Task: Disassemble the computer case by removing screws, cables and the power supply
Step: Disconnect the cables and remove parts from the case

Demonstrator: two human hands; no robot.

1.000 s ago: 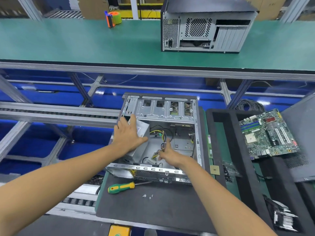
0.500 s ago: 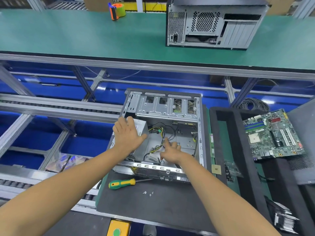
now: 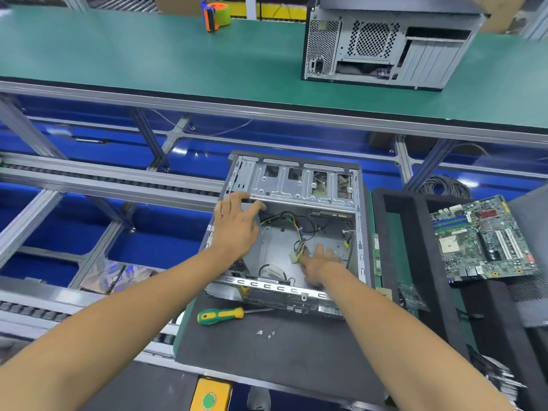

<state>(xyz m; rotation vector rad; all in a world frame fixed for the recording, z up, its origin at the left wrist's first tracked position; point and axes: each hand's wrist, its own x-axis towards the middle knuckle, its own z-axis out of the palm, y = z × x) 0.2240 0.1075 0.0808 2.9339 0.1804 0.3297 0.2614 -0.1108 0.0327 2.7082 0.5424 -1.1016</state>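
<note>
my left hand (image 3: 234,226) spreads over the power supply (image 3: 237,266); right hand (image 3: 318,262) lies flat inside the case (image 3: 360,232), blurred. i'd clear the cables (image 3: 299,244) before lifting.

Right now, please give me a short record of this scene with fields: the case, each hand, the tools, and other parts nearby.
case: open computer case lying on a dark mat, cables inside
left hand: left hand over the case's left side, fingers spread near the drive bracket
right hand: right hand low inside the case, beside the cables; grip unclear
tool: screwdriver on the mat, untouched
screws: loose screws on the mat
nearby: motherboard at right; second case on the green bench
</note>
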